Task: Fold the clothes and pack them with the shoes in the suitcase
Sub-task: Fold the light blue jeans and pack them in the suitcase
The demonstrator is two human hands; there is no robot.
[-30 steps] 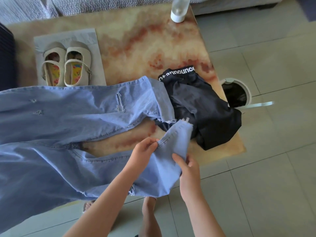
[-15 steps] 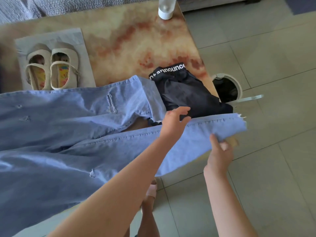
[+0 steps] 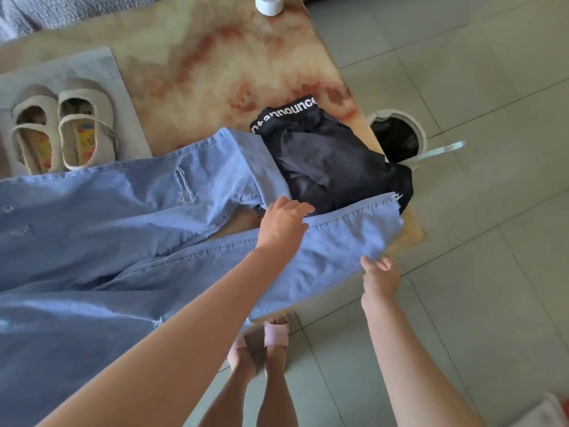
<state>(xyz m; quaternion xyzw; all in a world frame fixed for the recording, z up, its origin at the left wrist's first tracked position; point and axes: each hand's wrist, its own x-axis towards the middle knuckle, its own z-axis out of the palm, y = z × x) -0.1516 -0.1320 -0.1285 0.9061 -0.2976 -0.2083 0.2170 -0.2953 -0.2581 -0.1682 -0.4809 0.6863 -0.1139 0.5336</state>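
Spreading step, jeans: right hand (image 3: 378, 280) pinches the near hem corner; left hand (image 3: 281, 224) lies flat, fingers unclenched, on the same leg. Advice: draw hem taut, smooth outward. Jeans (image 3: 123, 229): pale blue, ripped, across worktop (image 3: 200, 57). Beyond: black shorts (image 3: 332, 161), beige shoes (image 3: 61, 134).

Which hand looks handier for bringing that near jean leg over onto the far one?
Probably the right hand: it grips the near leg's hem corner of the jeans, while the left hand only rests flat on the denim.
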